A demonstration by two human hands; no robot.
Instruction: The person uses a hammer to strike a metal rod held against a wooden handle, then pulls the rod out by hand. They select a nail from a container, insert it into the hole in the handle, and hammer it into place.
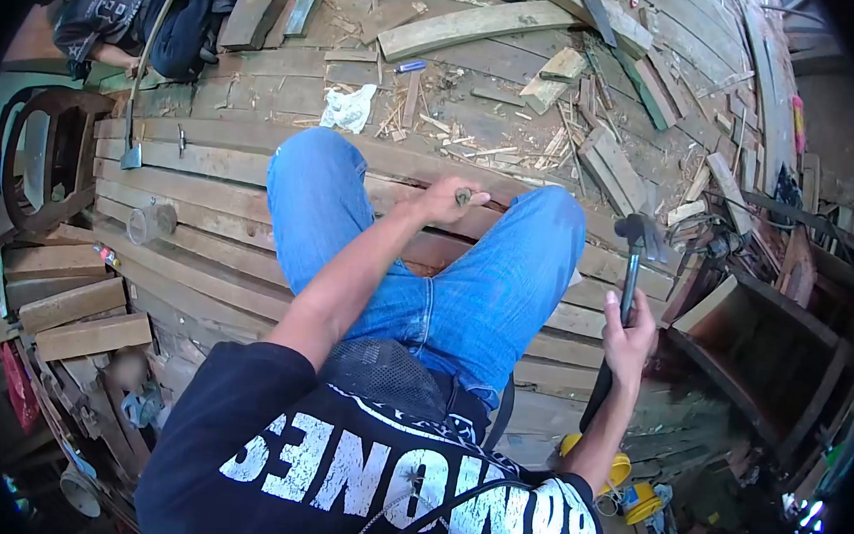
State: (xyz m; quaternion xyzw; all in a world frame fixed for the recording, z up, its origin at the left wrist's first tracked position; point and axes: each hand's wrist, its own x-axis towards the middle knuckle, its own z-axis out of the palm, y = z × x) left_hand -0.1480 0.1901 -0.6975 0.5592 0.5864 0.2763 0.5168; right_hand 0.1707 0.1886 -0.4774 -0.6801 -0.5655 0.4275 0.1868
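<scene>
My left hand (444, 200) is closed around a short wooden-looking piece (464, 197), whose end shows between my knees, above the planks. On the right, my right hand (628, 333) grips the handle of a hammer (631, 273). The hammer stands nearly upright in view, its dark metal head (640, 234) at the top, beside my right knee. Blue jeans (321, 209) cover my bent legs, one on each side of my left hand. What the lower end of the held piece touches is hidden.
Long planks (205, 161) run beneath me. Beyond my knees lie wood chips, offcuts, a white crumpled cloth (347, 107) and a blue object (411, 66). A clear jar (153, 223) stands left. Another person (127, 2) sits at upper left. A wooden box (762, 344) is at right.
</scene>
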